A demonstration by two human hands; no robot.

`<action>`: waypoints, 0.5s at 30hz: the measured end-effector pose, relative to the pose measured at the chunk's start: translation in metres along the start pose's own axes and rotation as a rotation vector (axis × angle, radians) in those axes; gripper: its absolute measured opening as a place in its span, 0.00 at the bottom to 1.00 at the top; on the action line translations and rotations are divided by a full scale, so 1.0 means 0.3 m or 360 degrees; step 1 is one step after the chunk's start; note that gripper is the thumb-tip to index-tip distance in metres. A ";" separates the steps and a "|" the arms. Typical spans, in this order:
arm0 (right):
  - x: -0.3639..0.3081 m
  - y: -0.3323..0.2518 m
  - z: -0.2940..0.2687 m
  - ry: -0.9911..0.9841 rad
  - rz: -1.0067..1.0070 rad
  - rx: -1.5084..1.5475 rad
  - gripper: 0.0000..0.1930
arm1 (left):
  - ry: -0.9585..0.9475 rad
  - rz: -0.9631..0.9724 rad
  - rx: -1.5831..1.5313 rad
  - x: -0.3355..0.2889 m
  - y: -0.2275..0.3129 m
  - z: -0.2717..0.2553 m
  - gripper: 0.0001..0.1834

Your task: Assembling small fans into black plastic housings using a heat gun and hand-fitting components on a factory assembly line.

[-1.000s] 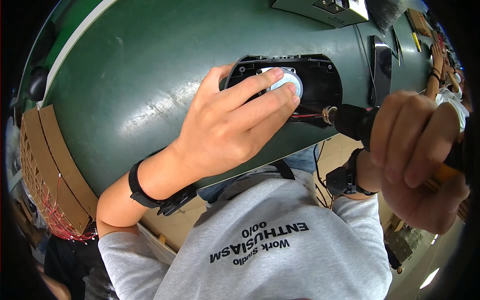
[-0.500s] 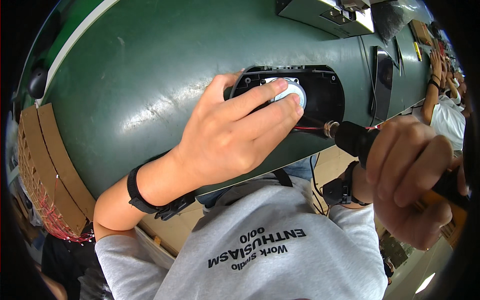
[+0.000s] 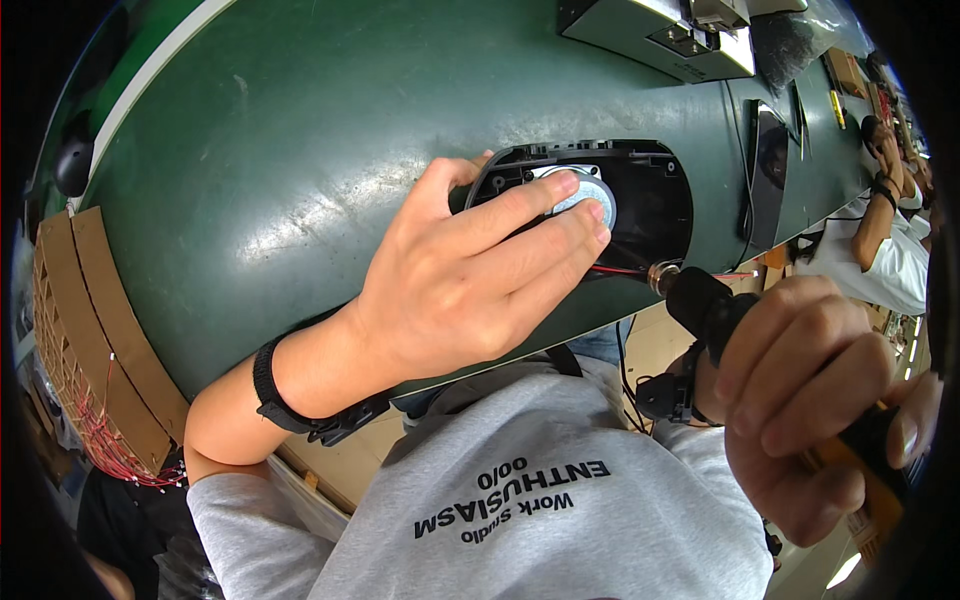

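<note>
2 hands in use. Left hand grips 1 black housing: two fingertips on 1 round silver part seated inside it, thumb at the housing's left rim. Right hand is wrapped around 1 black-and-yellow power driver, metal collar pointing left, just beside the housing's lower right edge. Can't tell if the bit touches anything.

Housing sits open side up near the close edge of the green table. Red wire shows between left fingers and driver; strand count unclear.

1 watch-like black band on each wrist, 2 total: left band, right band.

Far right of table: 1 pale box, 1 clear bag with dark contents, 1 glossy black panel, 1 yellow stick-shaped item. Far left: 1 black rounded object by the table's rim, plus brown cardboard with a red wire bundle at its lower end, too tangled to count.

At least 1 co-worker at right, white top.
</note>
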State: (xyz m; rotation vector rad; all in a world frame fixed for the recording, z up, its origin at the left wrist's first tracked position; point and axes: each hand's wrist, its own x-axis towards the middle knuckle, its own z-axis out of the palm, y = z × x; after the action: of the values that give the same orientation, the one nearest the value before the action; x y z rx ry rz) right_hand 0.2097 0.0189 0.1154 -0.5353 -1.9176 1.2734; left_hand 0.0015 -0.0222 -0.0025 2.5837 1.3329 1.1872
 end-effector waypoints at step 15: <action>-0.001 0.042 0.043 0.0180 -0.0316 0.0149 0.18 | 0.0034 0.0009 -0.0017 0.000 -0.004 0.006 0.18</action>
State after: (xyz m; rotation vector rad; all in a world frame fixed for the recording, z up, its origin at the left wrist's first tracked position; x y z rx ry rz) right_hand 0.1989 0.0164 0.1010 -0.3514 -1.7606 1.1731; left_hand 0.0017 -0.0210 -0.0042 2.5764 1.3201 1.2224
